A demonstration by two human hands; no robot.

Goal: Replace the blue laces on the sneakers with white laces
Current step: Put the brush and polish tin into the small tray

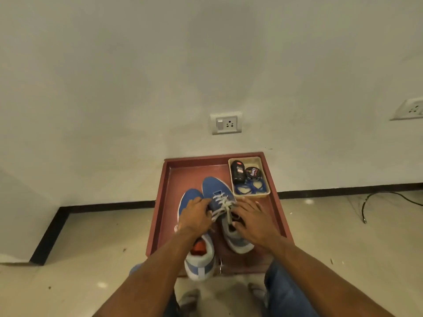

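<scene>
Two blue sneakers sit in a red tray (pixel 167 202) on the floor. L sneaker (pixel 199 259) has no laces visible; left hand (pixel 196 216) rests over it, fingers curled at the white laces (pixel 223 205) of the R sneaker (pixel 219 191). Right hand (pixel 254 219) lies flat, fingers spread, on R sneaker's side. Blue laces (pixel 249 190) lie coiled in a small basket (pixel 266 193) w/ polish, tray's far R corner.

Both forearms stretched forward, left hand (pixel 196 213) palm down – fingers curled, right hand (pixel 254 219) flat – fingers spread
</scene>
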